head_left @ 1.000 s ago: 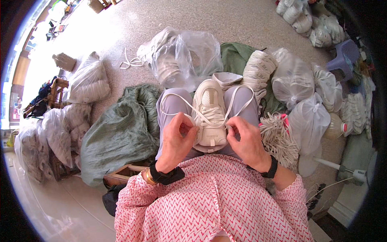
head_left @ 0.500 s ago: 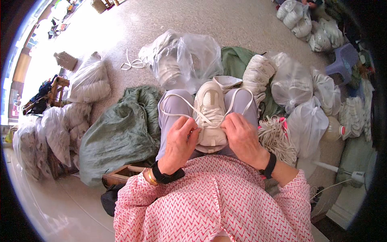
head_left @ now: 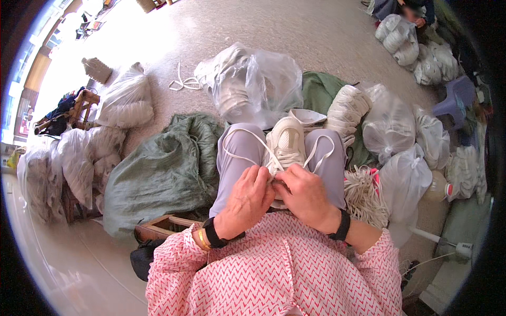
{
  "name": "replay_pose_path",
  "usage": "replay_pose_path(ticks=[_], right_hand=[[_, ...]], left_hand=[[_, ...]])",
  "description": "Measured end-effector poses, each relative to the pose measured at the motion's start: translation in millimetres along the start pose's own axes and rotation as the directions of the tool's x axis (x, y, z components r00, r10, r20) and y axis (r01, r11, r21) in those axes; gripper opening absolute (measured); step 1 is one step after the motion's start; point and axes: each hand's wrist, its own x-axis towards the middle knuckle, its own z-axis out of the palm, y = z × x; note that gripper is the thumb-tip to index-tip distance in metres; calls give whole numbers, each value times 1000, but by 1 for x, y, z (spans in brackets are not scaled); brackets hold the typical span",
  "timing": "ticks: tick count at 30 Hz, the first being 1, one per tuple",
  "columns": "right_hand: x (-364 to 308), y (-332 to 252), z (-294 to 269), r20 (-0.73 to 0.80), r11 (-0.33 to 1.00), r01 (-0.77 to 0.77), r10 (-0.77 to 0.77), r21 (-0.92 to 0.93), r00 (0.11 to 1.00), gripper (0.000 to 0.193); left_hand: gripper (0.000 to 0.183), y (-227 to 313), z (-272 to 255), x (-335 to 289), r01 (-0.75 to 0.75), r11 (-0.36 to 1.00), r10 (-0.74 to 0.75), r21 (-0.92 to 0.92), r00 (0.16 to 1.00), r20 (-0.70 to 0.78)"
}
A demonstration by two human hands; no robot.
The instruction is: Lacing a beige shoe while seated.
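A cream-white lace-up sneaker (head_left: 286,138) lies between my knees, its mesh end away from me. The flat white shoelace (head_left: 242,129) spreads in a loose loop over each knee. My left hand (head_left: 244,196) is closed over the lacing, with thumb and fingertips pinching the lace. Right against it, my right hand (head_left: 308,194) also pinches the lace, its index finger and thumb touching the left fingertips. Both hands cover the near part of the shoe, so the exact crossing of the lace ends is hidden.
Beyond my knees are a plastic bag of shoes (head_left: 237,100) and a stack of white shoes (head_left: 348,109). A bundle of laces (head_left: 365,196) hangs on my right, near knotted bags (head_left: 405,174). A green sack (head_left: 158,179) lies left. Another person (head_left: 414,16) sits far right.
Both hands have come together over the laces from the shoe's two sides, and the right-hand loop has drawn smaller. The whole view has shifted slightly.
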Motion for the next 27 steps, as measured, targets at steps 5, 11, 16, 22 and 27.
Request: replay_pose_path(ticks=[5,11,16,22,27], right_hand=[[5,-1,4,53,997,-27,31,-76,998,9],[2,-7,-35,80,996,-2,9,-87,997,8],[-9,-31,-150,272,866,-306,207,396,940,14],[-12,-24,-146,180,691,-287,226,663,957,9],[13,-29,-128,136,680,-194,139,707,981,8]], left_hand=[[17,-3,2,0,-14,998,12,-65,1000,-27],[18,0,-1,3,11,994,-16,-111,999,-46],[18,-1,-5,3,69,976,-77,-207,996,-33],[14,4,-8,15,48,964,-58,-263,998,-31],[10,9,-21,30,-4,912,3,-409,1000,-3]])
